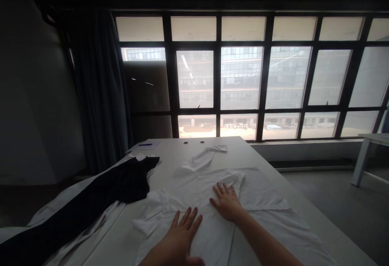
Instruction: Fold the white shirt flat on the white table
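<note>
A white shirt (258,193) lies spread on a white table (237,150), one sleeve (202,158) stretching toward the far end. My left hand (182,229) rests flat on the shirt's near part, fingers stretched out. My right hand (226,201) lies flat a little farther up on the shirt's middle, fingers spread. Neither hand holds anything.
A dark garment (91,205) lies over more white cloth along the table's left side. A paper with a blue pen (146,144) sits at the far left corner. Large windows (240,79) and a dark curtain (97,91) stand behind. Another table (370,144) is at right.
</note>
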### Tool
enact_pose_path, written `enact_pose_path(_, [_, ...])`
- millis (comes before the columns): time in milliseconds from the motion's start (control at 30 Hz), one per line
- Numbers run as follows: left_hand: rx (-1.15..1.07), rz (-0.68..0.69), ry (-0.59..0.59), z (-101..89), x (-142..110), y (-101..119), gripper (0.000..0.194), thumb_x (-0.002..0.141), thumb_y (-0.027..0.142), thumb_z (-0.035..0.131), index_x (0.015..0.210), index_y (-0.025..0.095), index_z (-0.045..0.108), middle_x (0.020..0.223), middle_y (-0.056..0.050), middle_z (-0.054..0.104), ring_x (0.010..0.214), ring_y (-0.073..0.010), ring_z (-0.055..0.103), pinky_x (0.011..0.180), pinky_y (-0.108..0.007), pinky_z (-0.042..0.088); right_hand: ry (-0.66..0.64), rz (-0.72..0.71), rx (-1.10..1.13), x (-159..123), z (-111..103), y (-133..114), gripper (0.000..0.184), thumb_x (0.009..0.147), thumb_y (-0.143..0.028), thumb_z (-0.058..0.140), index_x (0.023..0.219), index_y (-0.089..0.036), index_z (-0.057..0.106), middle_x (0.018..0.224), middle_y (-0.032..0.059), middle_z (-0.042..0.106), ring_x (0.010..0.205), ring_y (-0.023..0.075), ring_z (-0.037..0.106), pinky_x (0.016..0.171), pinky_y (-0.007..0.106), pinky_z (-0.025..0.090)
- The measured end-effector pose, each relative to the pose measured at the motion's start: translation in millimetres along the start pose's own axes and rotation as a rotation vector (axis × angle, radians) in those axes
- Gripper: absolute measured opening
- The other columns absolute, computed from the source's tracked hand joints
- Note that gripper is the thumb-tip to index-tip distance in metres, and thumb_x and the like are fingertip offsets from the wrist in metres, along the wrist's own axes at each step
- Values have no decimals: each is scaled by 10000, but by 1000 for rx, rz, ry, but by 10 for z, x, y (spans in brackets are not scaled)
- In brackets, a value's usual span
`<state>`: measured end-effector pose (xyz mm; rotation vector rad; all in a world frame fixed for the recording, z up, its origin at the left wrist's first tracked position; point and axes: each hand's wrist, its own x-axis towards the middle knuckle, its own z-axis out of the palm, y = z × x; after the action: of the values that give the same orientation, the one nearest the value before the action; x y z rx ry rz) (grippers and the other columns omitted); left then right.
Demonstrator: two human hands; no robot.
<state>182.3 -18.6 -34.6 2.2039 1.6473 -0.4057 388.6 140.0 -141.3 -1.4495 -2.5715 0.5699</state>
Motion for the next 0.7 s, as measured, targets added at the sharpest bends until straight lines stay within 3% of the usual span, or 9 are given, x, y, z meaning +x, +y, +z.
enact_pose_path(100, [20,14,-18,94,41,-48,1273,667,760,729,1614,247,50,1650,-142,-65,1511,-411,-72,1160,-717,-22,2,189,-32,136,-148,405,768,980,-686,253,1612,-250,251,1656,52,136,1536,308,89,1224,559,29])
enact_pose_path(200, [29,8,-46,268,139,-171,1372,586,813,752,1611,246,38,1641,-177,-55,1495,-452,-73,1132,-753,-18,32,309,-39,211,-216,707,768,986,-651,237,1617,-214,234,1657,86,116,1534,334,79,1200,610,50])
enact_pose_path(300, [49,-12,-42,415,222,-274,1412,547,820,776,1607,269,24,1637,-182,-60,1484,-462,-90,1119,-764,-25,66,375,-51,239,-200,822,787,975,-660,246,1618,-207,231,1661,90,91,1530,358,60,1194,618,41])
enact_pose_path(400, [59,-31,-45,446,248,-293,1383,583,785,790,1607,268,18,1636,-187,-54,1484,-472,-77,1099,-790,-13,87,379,-57,242,-160,826,806,967,-676,259,1618,-202,234,1660,85,102,1528,361,66,1202,600,36])
enact_pose_path(467, [61,6,-13,430,257,-244,1259,688,730,764,1612,276,40,1644,-181,-4,1491,-470,-40,1091,-802,-5,97,373,-55,235,-143,818,791,968,-674,271,1611,-213,263,1655,83,135,1527,360,80,1202,597,49])
enact_pose_path(533, [93,109,72,432,285,-140,1017,851,596,692,1617,285,100,1649,-160,67,1504,-444,23,1123,-777,41,118,369,-52,222,-144,818,759,973,-643,301,1600,-215,297,1650,89,161,1524,358,100,1199,601,74])
enact_pose_path(600, [142,299,192,471,340,3,757,989,414,566,1615,284,160,1641,-134,157,1515,-375,136,1196,-666,156,153,362,-52,206,-170,815,692,991,-542,330,1597,-210,299,1648,88,168,1523,344,112,1197,599,100])
enact_pose_path(700, [231,560,351,561,434,208,574,1064,295,420,1602,281,221,1594,-98,312,1465,-289,342,1205,-476,329,222,346,-60,177,-253,752,647,981,-287,321,1617,-215,228,1654,70,145,1528,312,103,1192,590,135])
